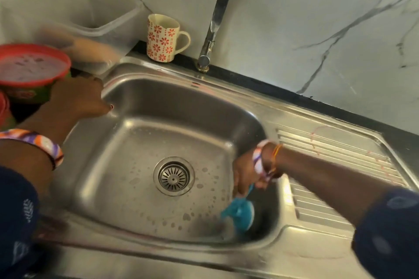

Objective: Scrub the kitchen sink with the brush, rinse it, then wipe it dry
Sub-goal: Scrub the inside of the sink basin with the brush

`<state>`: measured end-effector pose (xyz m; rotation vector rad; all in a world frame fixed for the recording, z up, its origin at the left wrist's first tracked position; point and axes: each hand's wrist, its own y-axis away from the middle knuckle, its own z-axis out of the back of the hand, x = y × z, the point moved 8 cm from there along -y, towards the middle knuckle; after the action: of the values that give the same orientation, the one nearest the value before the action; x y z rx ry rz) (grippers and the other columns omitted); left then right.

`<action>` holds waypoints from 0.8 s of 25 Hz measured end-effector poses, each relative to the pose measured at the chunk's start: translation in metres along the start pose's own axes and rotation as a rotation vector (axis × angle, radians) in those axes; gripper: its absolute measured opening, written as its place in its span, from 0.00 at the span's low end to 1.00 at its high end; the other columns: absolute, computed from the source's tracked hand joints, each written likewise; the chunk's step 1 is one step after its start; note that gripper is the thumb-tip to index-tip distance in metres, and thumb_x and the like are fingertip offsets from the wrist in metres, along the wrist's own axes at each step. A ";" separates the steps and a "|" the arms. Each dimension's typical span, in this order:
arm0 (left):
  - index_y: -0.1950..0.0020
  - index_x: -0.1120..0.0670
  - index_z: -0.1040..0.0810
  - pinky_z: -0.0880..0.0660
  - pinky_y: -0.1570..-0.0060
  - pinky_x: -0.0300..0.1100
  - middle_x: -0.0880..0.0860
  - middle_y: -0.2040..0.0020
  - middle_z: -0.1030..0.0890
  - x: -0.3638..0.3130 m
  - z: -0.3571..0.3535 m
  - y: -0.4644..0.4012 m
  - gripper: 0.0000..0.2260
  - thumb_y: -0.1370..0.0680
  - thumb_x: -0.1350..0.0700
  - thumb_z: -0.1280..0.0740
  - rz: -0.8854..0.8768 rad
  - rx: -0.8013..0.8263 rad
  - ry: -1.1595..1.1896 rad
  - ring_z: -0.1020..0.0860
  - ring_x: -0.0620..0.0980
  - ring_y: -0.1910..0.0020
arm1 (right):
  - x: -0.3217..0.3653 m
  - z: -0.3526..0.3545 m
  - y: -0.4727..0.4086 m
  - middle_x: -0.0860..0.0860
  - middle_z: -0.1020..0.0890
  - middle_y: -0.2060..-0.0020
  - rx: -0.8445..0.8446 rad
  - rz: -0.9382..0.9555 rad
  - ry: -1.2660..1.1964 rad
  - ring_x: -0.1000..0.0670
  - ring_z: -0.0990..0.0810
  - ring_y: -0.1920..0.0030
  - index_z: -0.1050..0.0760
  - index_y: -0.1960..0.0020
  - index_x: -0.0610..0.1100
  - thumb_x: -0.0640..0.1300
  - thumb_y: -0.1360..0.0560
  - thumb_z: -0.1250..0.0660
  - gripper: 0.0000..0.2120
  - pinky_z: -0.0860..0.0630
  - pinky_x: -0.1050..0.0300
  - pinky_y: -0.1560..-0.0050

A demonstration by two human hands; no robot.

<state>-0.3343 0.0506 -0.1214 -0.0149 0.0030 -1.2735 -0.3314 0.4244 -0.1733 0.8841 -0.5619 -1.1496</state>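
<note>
The steel sink (pixel 181 97) fills the middle of the view, its basin floor spotted with water drops around the round drain (pixel 174 176). My right hand (pixel 246 176) reaches down into the basin's right side and grips the handle of a blue brush (pixel 240 210). The brush head lies against the lower right corner of the basin and is blurred. My left hand (pixel 77 97) rests on the sink's left rim, thumb hanging over the edge into the basin. The tap (pixel 215 22) stands behind the sink with no water running.
A flowered mug (pixel 163 37) stands on the dark ledge left of the tap. A red-rimmed tub (pixel 31 70) and a clear plastic container (pixel 95 22) sit at the left. The ribbed drainboard (pixel 328 165) extends to the right, under my right forearm.
</note>
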 end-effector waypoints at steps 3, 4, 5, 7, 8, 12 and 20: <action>0.38 0.60 0.28 0.29 0.43 0.49 0.60 0.39 0.24 -0.004 0.003 -0.002 0.25 0.26 0.43 0.32 0.017 -0.005 -0.025 0.25 0.60 0.42 | -0.024 0.043 0.026 0.53 0.28 0.86 -0.093 -0.037 -0.028 0.57 0.31 0.85 0.23 0.43 0.34 0.41 0.29 0.29 0.17 0.37 0.71 0.82; 0.37 0.59 0.28 0.30 0.42 0.48 0.60 0.38 0.24 -0.006 0.003 0.000 0.26 0.26 0.43 0.32 0.027 0.008 -0.047 0.25 0.59 0.40 | -0.021 0.036 0.034 0.54 0.29 0.86 -0.062 -0.021 -0.007 0.57 0.33 0.86 0.22 0.43 0.34 0.41 0.27 0.31 0.15 0.38 0.70 0.82; 0.36 0.59 0.29 0.30 0.41 0.47 0.59 0.37 0.25 -0.007 0.005 0.002 0.26 0.26 0.42 0.33 0.030 0.014 -0.068 0.26 0.58 0.39 | -0.012 0.012 0.032 0.53 0.28 0.84 -0.021 -0.023 0.035 0.57 0.33 0.85 0.22 0.42 0.34 0.41 0.26 0.33 0.15 0.38 0.70 0.82; 0.34 0.57 0.30 0.31 0.40 0.46 0.57 0.35 0.27 -0.011 0.007 0.009 0.27 0.26 0.42 0.34 0.011 0.028 -0.108 0.27 0.55 0.37 | 0.022 -0.030 0.032 0.50 0.23 0.74 0.015 0.010 -0.009 0.56 0.30 0.80 0.21 0.45 0.35 0.44 0.26 0.32 0.14 0.33 0.67 0.77; 0.34 0.56 0.31 0.31 0.39 0.45 0.55 0.35 0.27 -0.012 0.009 0.013 0.27 0.26 0.42 0.35 -0.005 0.025 -0.137 0.28 0.54 0.36 | 0.038 -0.044 0.031 0.47 0.21 0.69 0.004 0.043 0.022 0.52 0.26 0.74 0.19 0.49 0.36 0.44 0.26 0.32 0.12 0.28 0.64 0.71; 0.33 0.55 0.30 0.29 0.41 0.43 0.53 0.35 0.28 -0.018 0.018 0.026 0.26 0.26 0.42 0.35 -0.015 0.035 -0.211 0.28 0.53 0.36 | 0.085 -0.062 0.039 0.43 0.20 0.43 -0.328 0.055 0.342 0.43 0.20 0.44 0.23 0.42 0.38 0.41 0.24 0.38 0.13 0.26 0.53 0.49; 0.27 0.56 0.35 0.33 0.35 0.40 0.55 0.30 0.33 -0.033 0.019 0.039 0.25 0.22 0.46 0.42 -0.058 -0.019 -0.466 0.34 0.53 0.31 | 0.078 -0.061 0.056 0.43 0.21 0.40 -0.423 -0.073 0.332 0.41 0.23 0.40 0.25 0.39 0.40 0.40 0.23 0.39 0.14 0.27 0.50 0.44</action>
<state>-0.3063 0.0934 -0.1031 -0.3299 -0.3889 -1.3035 -0.2281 0.3780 -0.1650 0.7088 -0.0094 -1.1033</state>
